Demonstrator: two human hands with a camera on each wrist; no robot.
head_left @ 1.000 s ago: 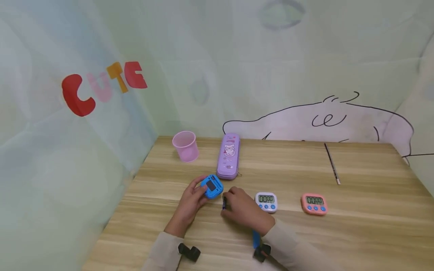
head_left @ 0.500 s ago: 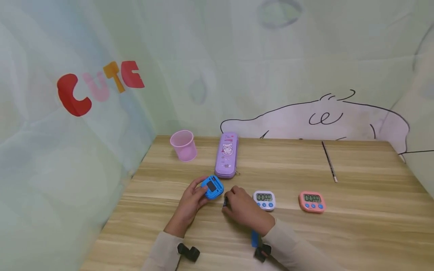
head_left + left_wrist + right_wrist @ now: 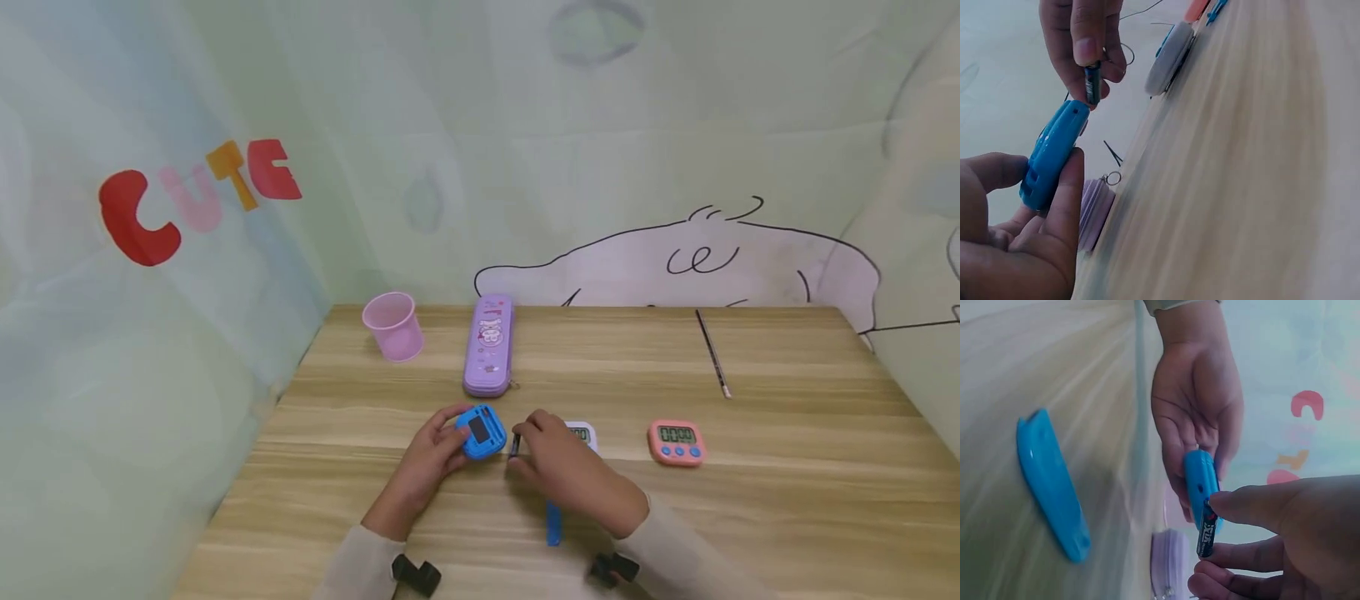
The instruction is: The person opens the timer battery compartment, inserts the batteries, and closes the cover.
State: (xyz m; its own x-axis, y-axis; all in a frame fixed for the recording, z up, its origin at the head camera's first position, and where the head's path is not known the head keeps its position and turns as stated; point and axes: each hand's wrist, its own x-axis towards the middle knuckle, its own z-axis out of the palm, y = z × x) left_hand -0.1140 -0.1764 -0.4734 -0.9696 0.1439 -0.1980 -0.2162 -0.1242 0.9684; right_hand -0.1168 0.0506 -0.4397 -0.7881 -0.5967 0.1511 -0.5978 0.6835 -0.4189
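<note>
My left hand point(image 3: 431, 458) holds a blue digital timer point(image 3: 481, 432) with its back upward and the slotted battery compartment uncovered. Between thumb and fingers, my right hand point(image 3: 566, 462) pinches a small dark battery point(image 3: 1208, 531) just to the right of the timer. In the left wrist view the battery point(image 3: 1092, 84) is upright, its lower end close to the timer's edge point(image 3: 1054, 153); whether they touch I cannot tell. A loose blue plastic piece point(image 3: 553, 523), long and narrow, lies on the table by my right forearm.
A white timer point(image 3: 585, 433) is partly hidden behind my right hand. Further right lies a coral timer point(image 3: 677, 442), with a pencil point(image 3: 712, 354) beyond it. A purple pencil case point(image 3: 488, 346) and a pink cup point(image 3: 394, 327) stand towards the back of the wooden table point(image 3: 787, 500).
Both hands, with the timer and battery, have shifted slightly right and nearer. My right hand now covers more of the white timer, and more of the blue piece shows. The view has turned a little.
</note>
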